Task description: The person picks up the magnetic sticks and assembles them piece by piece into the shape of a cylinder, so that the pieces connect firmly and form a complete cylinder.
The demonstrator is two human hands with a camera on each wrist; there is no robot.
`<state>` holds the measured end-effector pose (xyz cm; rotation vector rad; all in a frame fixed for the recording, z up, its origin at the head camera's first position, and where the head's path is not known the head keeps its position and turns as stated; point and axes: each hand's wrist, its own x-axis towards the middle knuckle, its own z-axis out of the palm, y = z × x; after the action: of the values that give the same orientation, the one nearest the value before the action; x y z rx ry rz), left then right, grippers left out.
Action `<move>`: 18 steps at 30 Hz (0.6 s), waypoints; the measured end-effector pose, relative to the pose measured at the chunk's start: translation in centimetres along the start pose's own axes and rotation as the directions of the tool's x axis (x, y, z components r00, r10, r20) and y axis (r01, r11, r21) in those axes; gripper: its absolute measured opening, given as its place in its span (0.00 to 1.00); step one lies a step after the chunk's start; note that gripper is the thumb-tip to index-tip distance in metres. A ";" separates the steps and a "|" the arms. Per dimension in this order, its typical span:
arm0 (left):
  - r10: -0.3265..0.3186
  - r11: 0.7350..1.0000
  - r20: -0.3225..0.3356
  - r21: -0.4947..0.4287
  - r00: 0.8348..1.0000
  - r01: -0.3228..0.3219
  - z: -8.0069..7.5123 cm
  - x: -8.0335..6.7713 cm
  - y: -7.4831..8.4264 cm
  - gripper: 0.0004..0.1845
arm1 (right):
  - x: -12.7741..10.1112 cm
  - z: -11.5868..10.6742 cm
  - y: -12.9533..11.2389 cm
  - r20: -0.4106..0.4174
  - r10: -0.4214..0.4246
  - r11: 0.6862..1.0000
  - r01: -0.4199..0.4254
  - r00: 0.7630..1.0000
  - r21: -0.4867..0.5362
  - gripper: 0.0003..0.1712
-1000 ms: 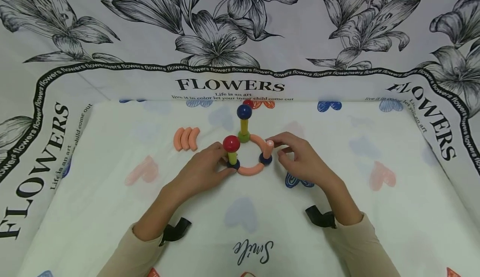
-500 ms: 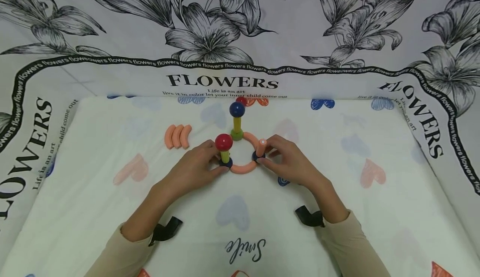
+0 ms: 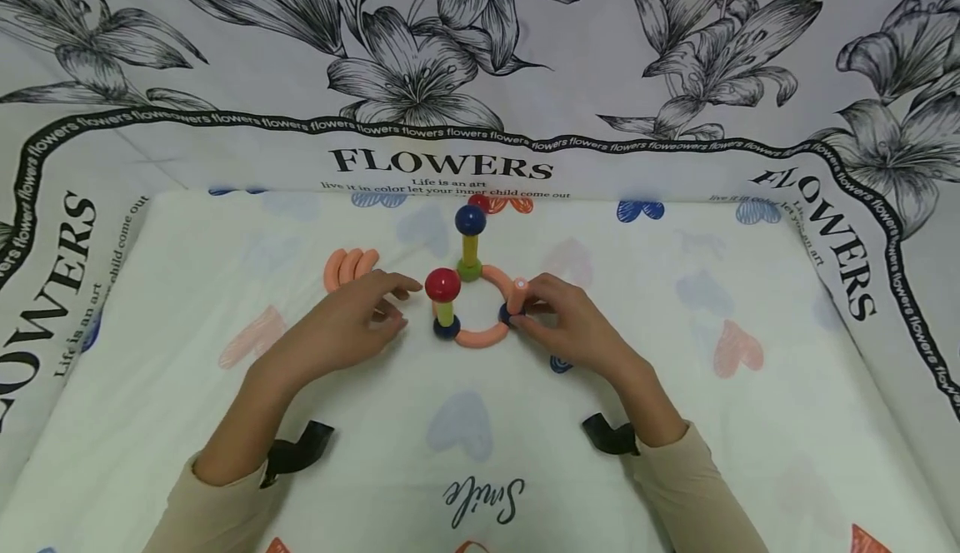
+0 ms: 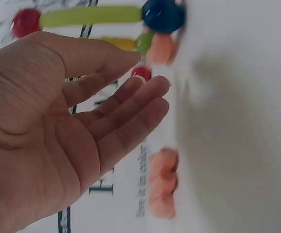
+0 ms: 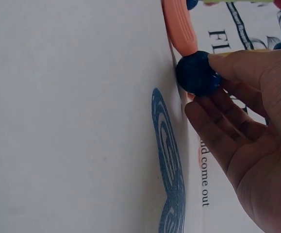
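Note:
A ring of orange curved pieces [image 3: 482, 337] joined by balls lies on the cloth. At its left a dark blue ball [image 3: 447, 328] bears a light green rod topped by a red ball [image 3: 442, 285]. From the green ball [image 3: 469, 270] at the back rises a yellow rod with a blue ball [image 3: 471, 220] on top. My right hand [image 3: 573, 320] pinches the dark blue ball [image 5: 197, 75] at the ring's right, where an orange piece [image 3: 518, 296] stands up. Left of the ring, my left hand [image 3: 337, 324] holds nothing, fingers loosely bent and apart from the red-topped post.
Three loose orange curved pieces [image 3: 351, 263] lie side by side beyond my left hand, partly covered by it. Another red ball [image 3: 478, 202] shows behind the blue-topped post. A white cloth with printed hearts [image 3: 461, 428] covers the table.
My left hand has let go of the blue ball under the red-topped post and drawn back left. My right hand has moved in to the ring and now pinches its right-hand blue ball.

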<state>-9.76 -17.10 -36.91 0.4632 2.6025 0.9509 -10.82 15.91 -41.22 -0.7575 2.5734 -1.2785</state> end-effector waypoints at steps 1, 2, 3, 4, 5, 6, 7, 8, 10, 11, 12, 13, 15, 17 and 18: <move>-0.012 1.000 -0.014 -0.003 1.000 0.012 -0.5 -0.1 -0.2 0.22 | 0.0 0.1 0.0 0.002 0.000 1.000 0.000 1.000 0.005 0.10; -0.026 1.000 -0.026 -0.003 0.999 0.026 -0.9 -0.3 -0.3 0.22 | 0.0 0.1 0.0 0.004 -0.001 1.000 0.001 1.000 0.008 0.09; -0.039 0.999 -0.037 0.000 0.999 0.039 -1.3 -0.3 -0.3 0.21 | 0.1 0.2 0.0 0.006 -0.002 1.000 0.002 1.000 0.008 0.09; -0.052 0.999 -0.046 0.003 0.998 0.052 -1.6 -0.3 -0.3 0.21 | 0.1 0.2 0.0 0.007 -0.004 1.000 0.004 1.000 0.008 0.09; -0.070 0.997 -0.060 0.011 0.996 0.071 -1.9 -0.3 -0.3 0.21 | 0.1 0.2 -0.1 0.007 -0.006 1.000 0.006 1.000 0.007 0.09; -0.090 0.995 -0.074 0.028 0.993 0.093 -2.2 -0.3 -0.3 0.21 | 0.2 0.2 -0.1 0.006 -0.007 1.000 0.007 1.000 0.003 0.09; -0.110 0.992 -0.087 0.046 0.990 0.114 -2.4 -0.2 -0.3 0.22 | 0.2 0.2 -0.1 0.006 -0.010 1.000 0.010 1.000 -0.002 0.10; -0.128 0.989 -0.102 0.067 0.987 0.135 -2.7 -0.1 -0.3 0.22 | 0.3 0.2 -0.2 0.008 -0.010 1.000 0.010 1.000 -0.006 0.10; -0.177 0.977 -0.127 0.100 0.976 0.190 -3.5 0.1 -0.4 0.23 | 0.4 0.2 -0.2 0.012 -0.011 1.000 0.011 1.000 -0.011 0.10; -0.202 0.969 -0.138 0.113 0.970 0.218 -3.8 0.2 -0.4 0.24 | 0.4 0.2 -0.2 0.013 -0.010 1.000 0.010 1.000 -0.013 0.10; -0.219 0.964 -0.145 0.122 0.965 0.237 -4.1 0.3 -0.5 0.25 | 0.4 0.2 -0.1 0.015 -0.009 1.000 0.010 1.000 -0.016 0.10; -0.236 0.960 -0.146 0.121 0.961 0.254 -4.4 0.5 -0.6 0.26 | 0.4 0.2 -0.1 0.016 -0.007 1.000 0.008 1.000 -0.017 0.09; -0.268 0.952 -0.142 0.115 0.953 0.284 -4.7 0.9 -0.6 0.26 | 0.3 0.2 -0.1 0.013 -0.001 1.000 0.001 1.000 -0.025 0.09; -0.273 0.949 -0.151 0.119 0.950 0.291 -4.4 1.5 -0.6 0.24 | 0.1 0.1 -0.2 0.005 0.005 1.000 -0.005 1.000 -0.029 0.09; -0.275 0.947 -0.160 0.125 0.948 0.296 -4.2 1.8 -0.6 0.23 | -0.1 0.1 -0.3 0.002 0.009 0.999 -0.009 1.000 -0.032 0.09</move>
<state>-13.18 -19.12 -34.63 0.0466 2.7786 0.7201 -10.63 15.79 -41.05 -0.7516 2.5983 -1.2356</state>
